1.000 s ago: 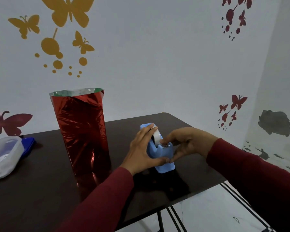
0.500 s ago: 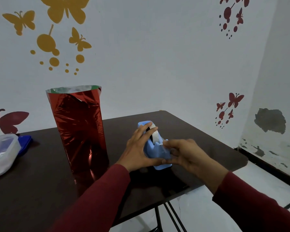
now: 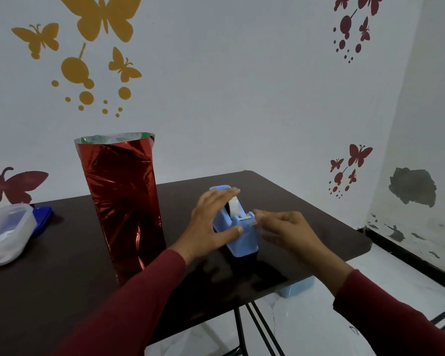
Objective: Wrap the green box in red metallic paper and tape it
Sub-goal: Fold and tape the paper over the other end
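Translucent plastic tub [image 3: 7, 227] at far left on dark glossy table [image 3: 49, 291]. Upright next: crinkled red metallic paper [image 3: 125, 199], an open-topped sleeve, green box only hinted at inside the rim. Left hand [image 3: 211, 222] flat on blue dispenser [image 3: 238, 227], fingers straight, steadying. Right hand [image 3: 285, 228] just beside the cutter, blurred; grip cannot be told. Judged step: drawing tape. Next: firm pull, tear, carry strip to the seam.

Home room: butterfly wall decals [image 3: 102, 19], dark table [image 3: 49, 291], peeling wall patch [image 3: 412, 186].
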